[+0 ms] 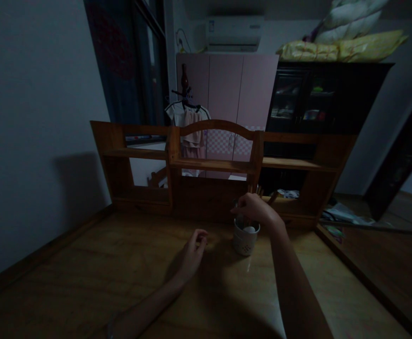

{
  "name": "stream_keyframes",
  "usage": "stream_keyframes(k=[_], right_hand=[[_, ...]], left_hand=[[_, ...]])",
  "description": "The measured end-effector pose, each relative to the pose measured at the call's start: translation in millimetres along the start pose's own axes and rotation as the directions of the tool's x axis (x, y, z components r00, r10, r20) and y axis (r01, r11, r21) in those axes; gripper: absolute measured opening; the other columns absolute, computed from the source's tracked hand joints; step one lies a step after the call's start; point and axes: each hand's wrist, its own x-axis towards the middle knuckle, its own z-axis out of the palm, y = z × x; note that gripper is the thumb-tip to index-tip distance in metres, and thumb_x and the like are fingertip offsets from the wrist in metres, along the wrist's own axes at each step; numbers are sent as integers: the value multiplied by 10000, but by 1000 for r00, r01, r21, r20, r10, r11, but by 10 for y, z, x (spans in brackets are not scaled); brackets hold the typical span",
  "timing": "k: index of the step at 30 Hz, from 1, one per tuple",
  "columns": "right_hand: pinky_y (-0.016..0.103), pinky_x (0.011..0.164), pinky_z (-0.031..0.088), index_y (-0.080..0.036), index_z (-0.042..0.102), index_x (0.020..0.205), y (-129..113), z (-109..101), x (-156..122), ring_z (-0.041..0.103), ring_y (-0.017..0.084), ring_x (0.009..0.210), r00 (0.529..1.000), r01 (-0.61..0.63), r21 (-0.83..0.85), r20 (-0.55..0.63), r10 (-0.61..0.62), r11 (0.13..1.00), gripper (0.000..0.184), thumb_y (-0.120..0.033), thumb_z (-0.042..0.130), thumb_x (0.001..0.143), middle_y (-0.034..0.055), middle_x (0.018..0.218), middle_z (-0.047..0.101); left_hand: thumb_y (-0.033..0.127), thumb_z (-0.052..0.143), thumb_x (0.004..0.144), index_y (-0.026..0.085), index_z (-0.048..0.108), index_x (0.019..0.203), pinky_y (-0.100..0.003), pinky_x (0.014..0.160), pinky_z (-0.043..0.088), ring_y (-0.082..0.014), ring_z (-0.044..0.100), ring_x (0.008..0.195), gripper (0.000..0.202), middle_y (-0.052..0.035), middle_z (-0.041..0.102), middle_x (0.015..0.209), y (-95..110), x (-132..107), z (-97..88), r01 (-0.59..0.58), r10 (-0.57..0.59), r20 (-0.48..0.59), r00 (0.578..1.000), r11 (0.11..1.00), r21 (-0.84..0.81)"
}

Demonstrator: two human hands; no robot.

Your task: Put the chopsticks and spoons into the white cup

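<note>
The right hand (253,207) bends over the cup (244,244) in a narrow grip, fingertips drawn together; whether it pinches anything, I cannot tell. A sideways tug there could snag the crowded sticks (273,197) and tip the cup, since nothing steadies it: the left hand (194,249), loosely curled with a small gap at the thumb and seemingly holding nothing, hangs apart from it. The cup stands on the desk (103,259) before the shelf (211,165), mouth up, long axis upright; the sticks, seemingly rising from it, point upward, one leaning right.
</note>
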Motion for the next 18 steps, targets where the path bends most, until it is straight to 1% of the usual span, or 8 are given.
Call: stream_keyframes(k=[3,6,8,11,14,18], right_hand=[[203,428,333,-138,620,603,-41,27,15,581,136,506,999,-18,-27,-37,17,999,287,-345,654,799,54,572,633],[210,437,337,-135,619,565,-85,74,24,578,136,486,1000,-23,-34,-15,23,999,322,-331,632,820,59,538,623],[211,443,350,-138,618,543,-121,91,15,572,135,463,1000,-17,-25,17,18,1000,397,-392,606,847,58,504,609],[215,450,365,-142,604,513,-176,74,-19,566,136,443,999,-16,0,45,15,1000,544,-548,542,870,64,481,598],[225,461,372,-145,571,470,-213,20,-66,557,138,426,1000,-20,-2,6,20,1000,642,-647,489,862,73,465,586],[228,460,369,-148,551,459,-229,-47,-123,543,132,398,998,-53,15,-31,54,998,693,-690,419,871,72,448,570]], left_hand=[[390,470,876,212,562,1007,-287,806,445,-189,595,904,240,-51,627,1001,-4,0,2,-21,21,-9,1000,1000,8],[375,467,876,206,559,991,-285,803,444,-191,590,920,224,-50,624,984,2,7,10,-39,39,-15,999,999,-3],[357,462,878,203,555,990,-284,802,442,-191,587,932,212,-52,619,986,2,12,12,-46,46,-10,999,999,-7],[325,457,876,200,547,1002,-284,807,443,-184,586,931,199,-53,611,1009,-16,19,11,-43,43,2,999,999,-6],[337,461,875,197,543,1018,-274,764,458,-175,595,890,217,-52,612,1004,-34,20,8,-20,20,14,1000,1000,-11],[413,475,872,189,556,1025,-257,706,468,-165,600,815,284,-56,621,977,8,2,5,18,-18,13,1000,999,-32]])
